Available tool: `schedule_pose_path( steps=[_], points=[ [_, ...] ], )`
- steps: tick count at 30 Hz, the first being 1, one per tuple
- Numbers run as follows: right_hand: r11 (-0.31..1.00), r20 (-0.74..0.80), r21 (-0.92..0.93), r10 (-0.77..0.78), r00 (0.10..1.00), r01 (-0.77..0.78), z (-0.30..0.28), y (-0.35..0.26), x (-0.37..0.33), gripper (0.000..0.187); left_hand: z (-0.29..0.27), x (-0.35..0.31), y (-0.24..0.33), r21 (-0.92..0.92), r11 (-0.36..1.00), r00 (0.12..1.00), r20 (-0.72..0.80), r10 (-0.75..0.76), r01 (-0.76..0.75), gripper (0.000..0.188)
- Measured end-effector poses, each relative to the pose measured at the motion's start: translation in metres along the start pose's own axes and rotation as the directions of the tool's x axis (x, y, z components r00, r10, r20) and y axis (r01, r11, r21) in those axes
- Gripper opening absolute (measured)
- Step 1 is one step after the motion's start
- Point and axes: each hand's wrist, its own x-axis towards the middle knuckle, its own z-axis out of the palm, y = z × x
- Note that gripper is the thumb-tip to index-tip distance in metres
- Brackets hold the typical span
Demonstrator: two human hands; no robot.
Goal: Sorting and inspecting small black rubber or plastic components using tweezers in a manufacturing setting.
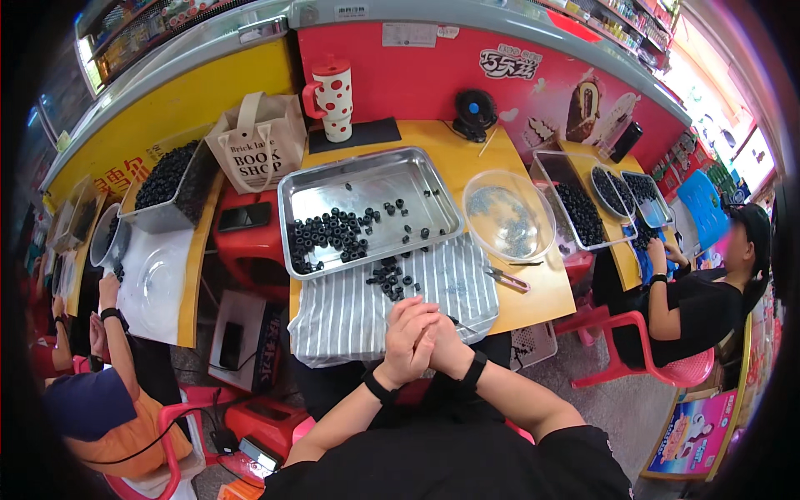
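Observation:
My left hand (406,343) and my right hand (447,346) are closed against each other at the near edge of a grey-and-white striped cloth (333,317). The left fingers lie over the right ones, so whatever may be inside is hidden. A thin dark object (461,323) shows beside my right fingers; I cannot tell if it is held. Just beyond, a loose group of small black ring-like parts (390,277) lies on the cloth. Behind them a metal tray (400,171) holds many more black parts (329,237), mostly at its left.
Right of the tray are a clear round tub (510,215) with small bits and a snipping tool (508,279). Farther back stand a dotted tumbler (335,104), a small black fan (475,112) and a cloth bag (258,142). A seated person (700,283) works at right, others at left.

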Motion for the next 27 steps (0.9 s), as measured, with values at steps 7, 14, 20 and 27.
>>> schedule_pose_path(
  steps=[7,14,20,27],
  points=[
    [0.826,-0.038,0.260,0.527,0.849,-0.501,-0.054,0.016,-0.024,0.009,-0.030,-0.006,0.006,-0.071,0.934,0.897,-0.264,-0.355,0.349,0.020],
    [0.890,-0.596,-0.296,0.112,0.795,-0.348,-0.244,0.071,0.005,0.025,-0.029,-0.013,-0.012,-0.103,0.928,0.882,-0.289,-0.372,0.358,0.015],
    [0.855,-0.550,-0.152,0.343,0.762,-0.495,-0.243,0.079,0.003,0.021,-0.023,-0.017,-0.021,-0.155,0.897,0.849,-0.291,-0.441,0.413,0.013],
    [0.946,-0.020,0.029,0.323,0.946,-0.322,-0.067,0.008,0.028,0.022,-0.024,-0.023,-0.025,-0.240,0.880,0.821,-0.323,-0.470,0.409,0.015]
  ],
)
